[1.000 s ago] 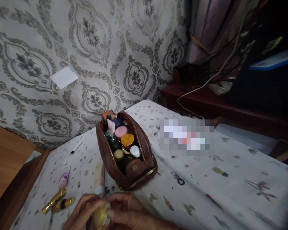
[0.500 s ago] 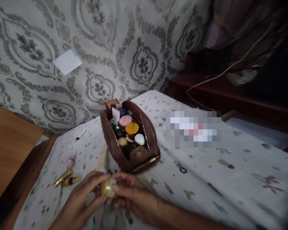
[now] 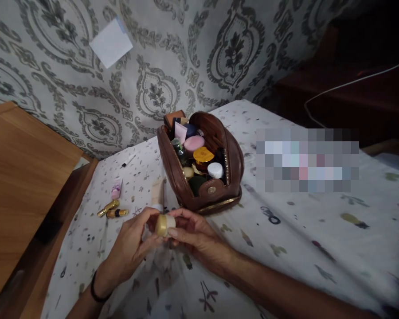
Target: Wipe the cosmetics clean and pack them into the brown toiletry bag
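Observation:
Both hands meet over the bed in front of an open brown makeup bag [image 3: 234,177]. Between them is a small cream jar [image 3: 162,225] with a gold lid and a pale body, tilted on its side. My right hand [image 3: 202,237] grips the pale end, thumb on top. The fingers of my left hand [image 3: 133,239] are closed about the gold lid; some fingertips are hidden behind the jar. Inside the bag are an amber jar with a golden lid [image 3: 204,155], a white-capped container [image 3: 215,170], a pink oval item [image 3: 194,143] and a green bottle [image 3: 180,150].
A beige tube [image 3: 158,193] lies between my left hand and the bag. Farther left are two gold lipstick-like tubes [image 3: 117,213], a pink-purple tube [image 3: 116,188] and a thin white brush [image 3: 129,160]. A blurred-out patch covers something at right. Patterned wall behind; wooden panel [image 3: 26,177] at left.
The view has shifted, so the bag and bed sit higher and farther right. Both hands still hold the jar, and a dark band on my left wrist now shows.

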`<control>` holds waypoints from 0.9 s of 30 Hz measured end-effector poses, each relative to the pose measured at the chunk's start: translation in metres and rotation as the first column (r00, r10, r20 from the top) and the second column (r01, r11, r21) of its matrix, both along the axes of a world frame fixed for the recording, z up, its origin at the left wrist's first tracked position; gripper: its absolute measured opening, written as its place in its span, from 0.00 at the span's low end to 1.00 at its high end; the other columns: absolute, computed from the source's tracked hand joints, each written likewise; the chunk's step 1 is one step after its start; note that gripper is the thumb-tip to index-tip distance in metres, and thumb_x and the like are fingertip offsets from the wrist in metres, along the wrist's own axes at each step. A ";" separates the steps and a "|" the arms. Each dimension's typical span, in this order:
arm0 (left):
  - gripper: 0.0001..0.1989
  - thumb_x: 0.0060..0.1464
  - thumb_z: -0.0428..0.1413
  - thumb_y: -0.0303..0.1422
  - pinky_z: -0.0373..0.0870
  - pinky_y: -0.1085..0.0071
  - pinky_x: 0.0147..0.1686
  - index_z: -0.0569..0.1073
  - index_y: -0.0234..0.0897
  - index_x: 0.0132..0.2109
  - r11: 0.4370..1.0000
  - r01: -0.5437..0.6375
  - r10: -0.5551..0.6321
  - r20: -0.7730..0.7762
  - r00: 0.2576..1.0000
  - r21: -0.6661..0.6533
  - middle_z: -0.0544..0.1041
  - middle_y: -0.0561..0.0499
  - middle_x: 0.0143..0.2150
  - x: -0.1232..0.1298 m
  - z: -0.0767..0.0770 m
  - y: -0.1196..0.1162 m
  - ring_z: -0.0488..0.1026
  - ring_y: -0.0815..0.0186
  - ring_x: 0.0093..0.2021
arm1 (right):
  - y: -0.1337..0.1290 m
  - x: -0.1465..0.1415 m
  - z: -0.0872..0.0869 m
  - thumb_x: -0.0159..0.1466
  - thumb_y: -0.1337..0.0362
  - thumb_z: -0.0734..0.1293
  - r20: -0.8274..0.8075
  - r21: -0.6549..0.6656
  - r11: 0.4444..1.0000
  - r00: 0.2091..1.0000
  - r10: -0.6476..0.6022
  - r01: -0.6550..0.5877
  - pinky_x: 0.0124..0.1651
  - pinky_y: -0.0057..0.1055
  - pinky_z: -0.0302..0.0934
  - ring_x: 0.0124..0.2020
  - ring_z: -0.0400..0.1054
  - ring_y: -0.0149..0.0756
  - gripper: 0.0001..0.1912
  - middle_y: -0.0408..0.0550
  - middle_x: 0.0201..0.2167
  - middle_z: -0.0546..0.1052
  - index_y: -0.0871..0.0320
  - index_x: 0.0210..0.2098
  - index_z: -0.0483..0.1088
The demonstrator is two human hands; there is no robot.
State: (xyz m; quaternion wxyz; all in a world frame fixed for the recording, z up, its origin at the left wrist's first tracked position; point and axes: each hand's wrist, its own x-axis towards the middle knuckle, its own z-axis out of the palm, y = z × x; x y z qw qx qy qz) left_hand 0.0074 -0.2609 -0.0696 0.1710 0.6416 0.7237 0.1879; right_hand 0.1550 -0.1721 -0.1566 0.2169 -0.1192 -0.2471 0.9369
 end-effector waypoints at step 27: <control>0.19 0.60 0.56 0.44 0.76 0.74 0.39 0.73 0.47 0.56 0.989 0.051 -0.046 -0.042 0.998 0.138 0.80 0.47 0.51 -0.004 -0.009 -0.008 0.78 0.63 0.42 | -0.005 -0.003 -0.005 0.49 0.45 0.78 0.029 -0.014 1.000 0.999 0.028 -0.027 0.23 0.21 0.54 0.20 0.68 0.23 0.28 0.41 0.24 0.76 0.62 0.35 0.70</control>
